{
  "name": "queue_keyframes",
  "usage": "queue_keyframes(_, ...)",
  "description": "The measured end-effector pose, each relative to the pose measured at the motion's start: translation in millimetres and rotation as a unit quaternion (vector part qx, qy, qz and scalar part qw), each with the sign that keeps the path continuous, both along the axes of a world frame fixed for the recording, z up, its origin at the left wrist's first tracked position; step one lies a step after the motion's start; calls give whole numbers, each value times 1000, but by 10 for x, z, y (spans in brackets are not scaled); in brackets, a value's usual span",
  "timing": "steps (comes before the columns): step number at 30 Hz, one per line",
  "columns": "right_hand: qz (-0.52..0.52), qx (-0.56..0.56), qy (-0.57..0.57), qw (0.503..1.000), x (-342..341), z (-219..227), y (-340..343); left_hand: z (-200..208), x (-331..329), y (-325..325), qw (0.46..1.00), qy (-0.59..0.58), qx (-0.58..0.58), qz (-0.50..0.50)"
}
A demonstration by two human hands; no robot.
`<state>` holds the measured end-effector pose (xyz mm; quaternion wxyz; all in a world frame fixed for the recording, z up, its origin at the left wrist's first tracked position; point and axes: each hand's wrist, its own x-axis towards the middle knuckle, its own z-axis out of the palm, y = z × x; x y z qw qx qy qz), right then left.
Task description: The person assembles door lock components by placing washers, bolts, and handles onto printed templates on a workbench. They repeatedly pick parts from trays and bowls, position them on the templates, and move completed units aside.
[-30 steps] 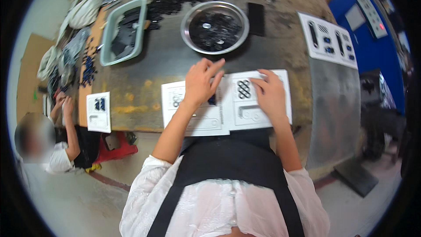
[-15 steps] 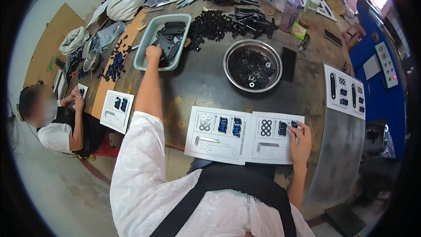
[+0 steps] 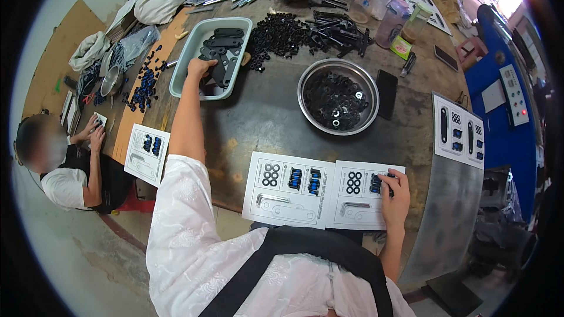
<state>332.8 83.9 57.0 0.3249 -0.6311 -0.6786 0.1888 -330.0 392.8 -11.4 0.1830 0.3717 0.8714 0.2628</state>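
Observation:
My left hand (image 3: 200,68) reaches into a pale green tub (image 3: 175,76) at the far left and is closed on a black flat bar (image 3: 218,74); its lower fingers are hidden. More black bars lie around it. My right hand (image 3: 396,198) bends over the right-hand printed card (image 3: 346,219), fingertips closed at its blue-and-black bolts (image 3: 375,183). Black rings (image 3: 353,182) sit on that card. Beside it, the left-hand card (image 3: 276,217) carries rings, blue-and-black bolts (image 3: 314,182) and a hex key (image 3: 271,201).
A steel bowl (image 3: 302,105) of black washers stands mid-table, next to a dark phone (image 3: 386,94). Black small parts (image 3: 276,35) are heaped behind. Bottles (image 3: 389,26) stand at the back right. A co-worker (image 3: 67,185) handles small parts at the left near another card (image 3: 141,164).
My left hand has shifted within the tub, its thumb now over a bar. My right fingers have moved down and left across the bolts. The view has shifted slightly.

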Motion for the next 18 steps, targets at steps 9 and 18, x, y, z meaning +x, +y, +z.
queue_keyframes(9, 109, -3, 133, 985, -383, 218, 35, 1059, 1640, -1092, 867, 155, 456, -125)
queue_keyframes(18, 170, -264, 553, 772, -760, 254, -132, 1009, 3825, -2832, 455, 318, 603, -574)
